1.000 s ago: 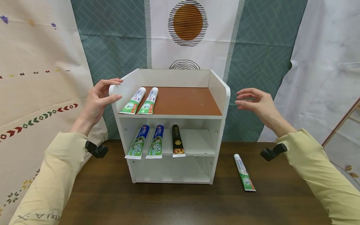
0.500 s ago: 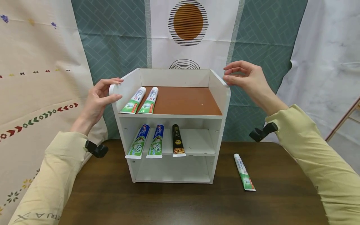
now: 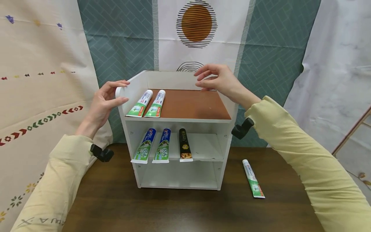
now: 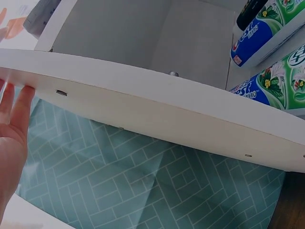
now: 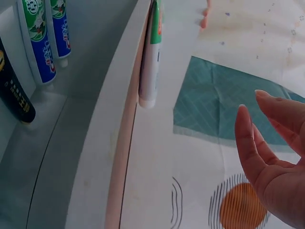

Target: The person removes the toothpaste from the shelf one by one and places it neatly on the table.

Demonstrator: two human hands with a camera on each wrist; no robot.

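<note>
A small white shelf unit point(image 3: 185, 120) stands on the table, its top surface brown. My left hand point(image 3: 102, 101) grips the upper edge of its left side panel, thumb on one side and fingers on the other; in the left wrist view the fingers point(image 4: 21, 107) reach the panel. Over the back of the top shelf hovers my right hand point(image 3: 217, 80), fingers loosely bent and holding nothing. Two white-and-green toothpaste tubes point(image 3: 156, 104) lie side by side at the top left. One more white-and-green toothpaste tube point(image 3: 253, 178) lies on the table, right of the unit.
The middle shelf carries two blue-and-green toothpaste tubes point(image 3: 162, 146) and a black toothpaste tube point(image 3: 184, 145), their ends at the front edge. Below is the bottom shelf point(image 3: 178, 175). Patterned cloths point(image 3: 121, 51) hang behind the dark wooden table point(image 3: 174, 209).
My right hand has risen from beside the unit's right side, then moved left over the top shelf. The left hand keeps its grip, and the tubes lie where they were.
</note>
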